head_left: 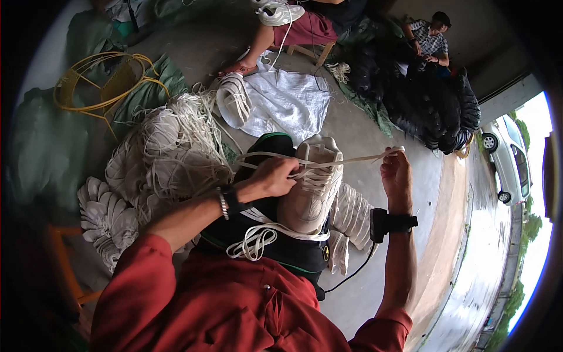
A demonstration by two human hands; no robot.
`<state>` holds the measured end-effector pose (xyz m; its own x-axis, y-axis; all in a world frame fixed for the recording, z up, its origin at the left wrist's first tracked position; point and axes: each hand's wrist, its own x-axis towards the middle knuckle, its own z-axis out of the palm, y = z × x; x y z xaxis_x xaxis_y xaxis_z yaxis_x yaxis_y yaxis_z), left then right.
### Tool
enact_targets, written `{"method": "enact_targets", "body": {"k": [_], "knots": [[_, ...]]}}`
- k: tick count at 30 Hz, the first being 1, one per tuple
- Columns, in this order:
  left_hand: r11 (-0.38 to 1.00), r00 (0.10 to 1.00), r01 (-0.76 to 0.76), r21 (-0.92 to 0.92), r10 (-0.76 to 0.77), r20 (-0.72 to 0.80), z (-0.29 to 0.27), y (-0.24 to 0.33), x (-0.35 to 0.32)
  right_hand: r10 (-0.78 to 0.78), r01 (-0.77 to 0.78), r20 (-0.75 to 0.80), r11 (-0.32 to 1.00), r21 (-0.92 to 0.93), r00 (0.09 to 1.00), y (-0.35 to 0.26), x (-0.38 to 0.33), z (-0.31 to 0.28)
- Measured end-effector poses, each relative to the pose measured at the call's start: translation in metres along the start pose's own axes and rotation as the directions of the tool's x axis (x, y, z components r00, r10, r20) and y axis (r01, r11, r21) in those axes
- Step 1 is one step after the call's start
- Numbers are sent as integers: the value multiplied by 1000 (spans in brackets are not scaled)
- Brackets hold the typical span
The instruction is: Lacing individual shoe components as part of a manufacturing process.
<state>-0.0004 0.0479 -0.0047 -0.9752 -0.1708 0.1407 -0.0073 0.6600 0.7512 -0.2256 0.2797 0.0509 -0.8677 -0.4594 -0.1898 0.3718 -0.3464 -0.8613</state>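
At the centre of the frame the left hand [275, 176] is curled shut, its fingers pinching a flat cream lace [352, 160] against the laced front of a cream sneaker [311, 188] that rests on the person's dark lap. To the right of centre the right hand [396, 173] is raised with its fingers pressed together on the far end of the same lace, which runs taut between the two hands across the top of the shoe. A dark wristband sits on the left wrist, and a black strapped device [390, 223] with a thin cable hanging from it is on the right one. Loose lace ends [255, 240] lie looped over the lap just below the sneaker. More cream shoe parts [352, 214] lie just right of the sneaker on the floor. At centre left sits a heap of cream laces [176, 146], with a yellow wire frame [105, 82] in the upper left. A white cloth [287, 102] is spread at upper centre, near another person's leg and shoe, and a seated person [431, 38] is at the upper right beside a dark pile.
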Motion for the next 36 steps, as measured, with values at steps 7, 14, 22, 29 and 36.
{"method": "enact_targets", "body": {"k": [7, 14, 22, 29, 36], "knots": [[943, 965, 174, -284, -106, 240, -6, -9, 11, -12, 5, 90, 997, 76, 996, -13, 1, -19], [854, 923, 300, -426, -147, 355, -52, -16, 15, 32, -37, 108, 998, 50, 994, -40, 0, -45], [708, 934, 140, -692, -327, -146, -4, -10, 23, -49, 30, 143, 991, 133, 989, -88, -17, -105], [610, 789, 552, -569, -161, 593, -37, -8, 16, -269, 265, 10, 952, 152, 963, -119, -24, -122], [651, 914, 395, -648, -350, 206, -29, -13, 26, -709, 677, 107, 700, 230, 697, -140, -27, -185]]}}
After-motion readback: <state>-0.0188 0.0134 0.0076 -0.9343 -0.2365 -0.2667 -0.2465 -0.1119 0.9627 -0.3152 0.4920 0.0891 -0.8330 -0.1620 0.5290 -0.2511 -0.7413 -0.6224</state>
